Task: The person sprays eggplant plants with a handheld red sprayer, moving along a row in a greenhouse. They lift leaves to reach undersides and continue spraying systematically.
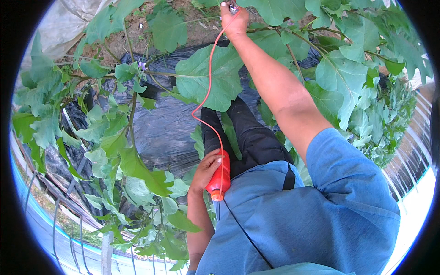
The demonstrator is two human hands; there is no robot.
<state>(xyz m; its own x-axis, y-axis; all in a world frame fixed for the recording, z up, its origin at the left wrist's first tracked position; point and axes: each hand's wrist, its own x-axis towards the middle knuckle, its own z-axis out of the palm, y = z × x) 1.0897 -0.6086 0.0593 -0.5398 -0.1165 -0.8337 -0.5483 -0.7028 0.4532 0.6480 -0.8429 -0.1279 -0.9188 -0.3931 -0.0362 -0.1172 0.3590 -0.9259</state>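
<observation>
Before my waist, my left hand (209, 172) is closed around a red plastic bottle (223, 175) with an orange cap, which lies against my shirt. From the cap end a thin red tube (210, 75) runs up in loose bends to my right hand (236, 19). That hand, stretched out at the top edge of the view, grips a small metallic tool (234, 8); its far part is cut off, and its kind cannot be told. A broad eggplant leaf (210, 79) spreads below the outstretched wrist, behind the tube.
Eggplant plants with thick stems (132, 117) and a purple flower (142, 65) crowd both sides. Black plastic mulch film (161, 127) covers the ground by my legs. Bare soil (192, 31) shows beyond it. Metal greenhouse hoops (417, 144) curve along the right rim.
</observation>
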